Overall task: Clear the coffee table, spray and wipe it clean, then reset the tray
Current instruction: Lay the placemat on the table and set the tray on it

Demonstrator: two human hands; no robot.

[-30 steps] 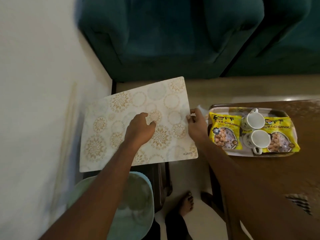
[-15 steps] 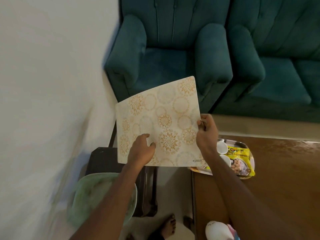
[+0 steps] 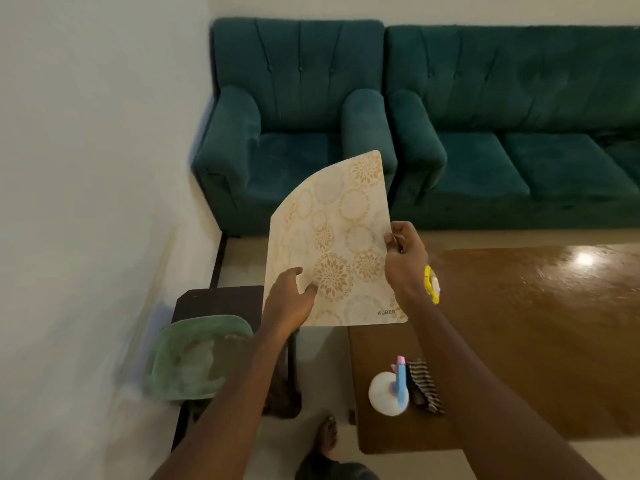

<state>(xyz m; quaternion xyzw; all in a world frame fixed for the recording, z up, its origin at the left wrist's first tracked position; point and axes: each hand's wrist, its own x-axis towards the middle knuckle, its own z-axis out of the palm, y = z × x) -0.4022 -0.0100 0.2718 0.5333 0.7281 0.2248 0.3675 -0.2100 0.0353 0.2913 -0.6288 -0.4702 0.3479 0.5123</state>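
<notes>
Left grip (image 3: 291, 301) clasps the mat (image 3: 341, 237) at its lower left; right grip (image 3: 405, 258) pinches its right edge. Mat curled, raised beside the worktop (image 3: 536, 323).

A teal tufted armchair (image 3: 294, 157) stands at twelve o'clock, one arm close to the pale wall (image 3: 86, 168) that fills the view from nine to eleven o'clock. A matching teal sofa (image 3: 519, 161) sits just beside the armchair at two o'clock, their arms nearly touching. At seven o'clock a small dark side table (image 3: 221, 299) stands near that wall, in front of the armchair, with a strip of light floor (image 3: 322, 362) showing at six o'clock.
</notes>
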